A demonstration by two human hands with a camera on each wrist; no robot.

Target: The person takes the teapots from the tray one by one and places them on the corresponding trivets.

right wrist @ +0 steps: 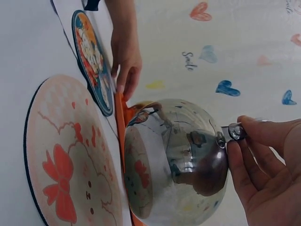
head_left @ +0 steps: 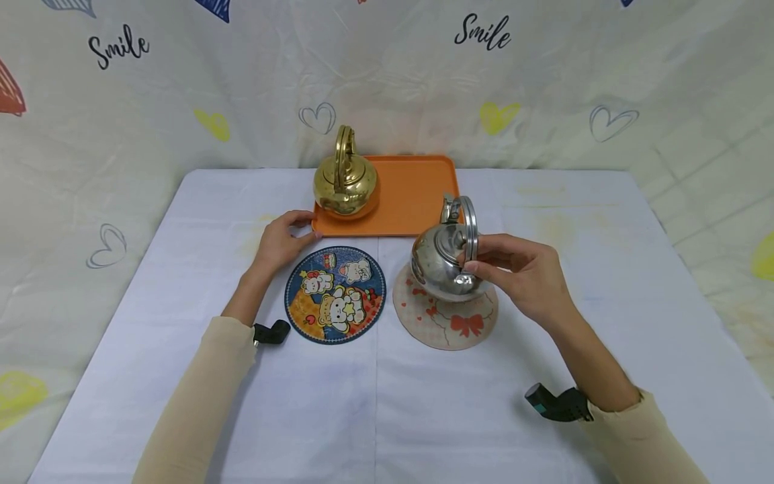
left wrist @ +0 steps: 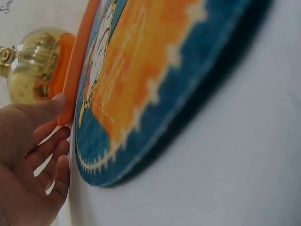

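Observation:
A shiny silver teapot overlaps the far part of a round pale pink mat with a red bow. My right hand grips its upright handle between thumb and fingers. In the right wrist view the teapot's rounded side mirrors the mat. At the near left corner of an orange tray, my left hand holds the rim, thumb at the front edge and fingers along the left side. A gold teapot stands on the tray's left part, its handle upright.
A round blue mat with cartoon bears lies in front of the tray, left of the pink mat. White cloth covers the table. Behind it hangs a pale backdrop with hearts and lettering.

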